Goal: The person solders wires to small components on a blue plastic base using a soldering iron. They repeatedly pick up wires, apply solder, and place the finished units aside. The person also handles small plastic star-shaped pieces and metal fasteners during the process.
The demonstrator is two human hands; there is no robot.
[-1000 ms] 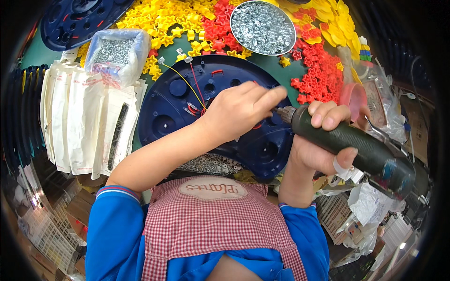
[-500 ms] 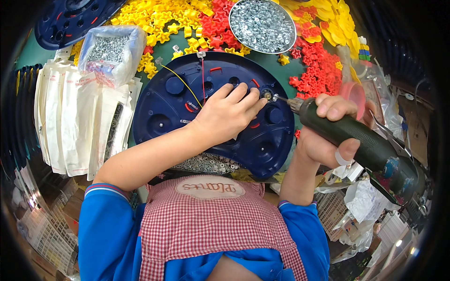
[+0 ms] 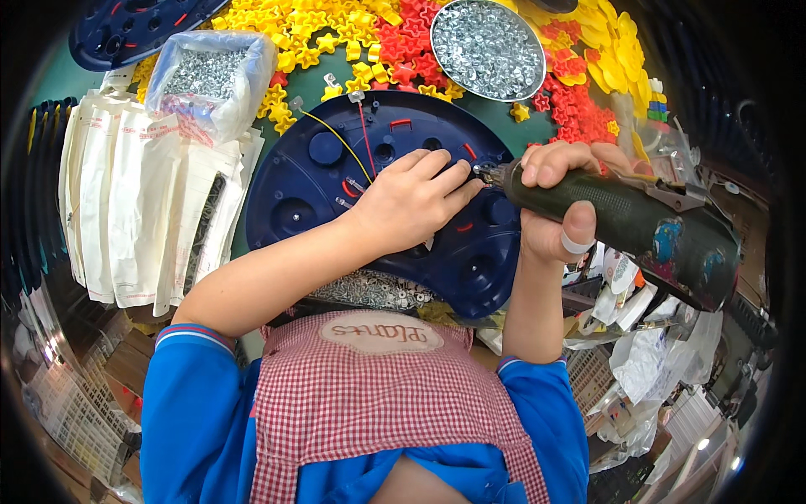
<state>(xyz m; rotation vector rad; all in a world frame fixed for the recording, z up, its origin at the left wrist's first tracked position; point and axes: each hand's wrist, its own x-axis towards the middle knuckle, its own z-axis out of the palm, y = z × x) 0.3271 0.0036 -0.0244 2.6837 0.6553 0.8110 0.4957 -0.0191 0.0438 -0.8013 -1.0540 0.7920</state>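
Observation:
A dark blue, curved plastic panel [image 3: 285, 189] lies in front of me. It carries small red clips, round bosses, a yellow wire [image 3: 342, 139] and a red wire [image 3: 367, 139]. My left hand [image 3: 411, 197] rests palm down on it, fingers bent and slightly apart, with the thumb hidden. Its index finger reaches beside a small metal fitting at the panel's right part. My right hand [image 3: 558, 202] is wrapped round a dark green power screwdriver [image 3: 638, 223], held nearly level. The tool's nose points left at that fitting; whether its tip touches is too small to tell.
Behind the panel are yellow star pieces [image 3: 294, 50], red star pieces [image 3: 583, 118] and a round dish of metal fasteners [image 3: 487, 50]. A lined box of small screws [image 3: 206, 76] and white paper packets [image 3: 126, 202] stand left. More small hardware [image 3: 369, 290] lies at the panel's near edge.
My right hand has brought the power screwdriver left, its nose now close against the fitting by my left index finger. My left hand stays on the panel; the view has shifted slightly.

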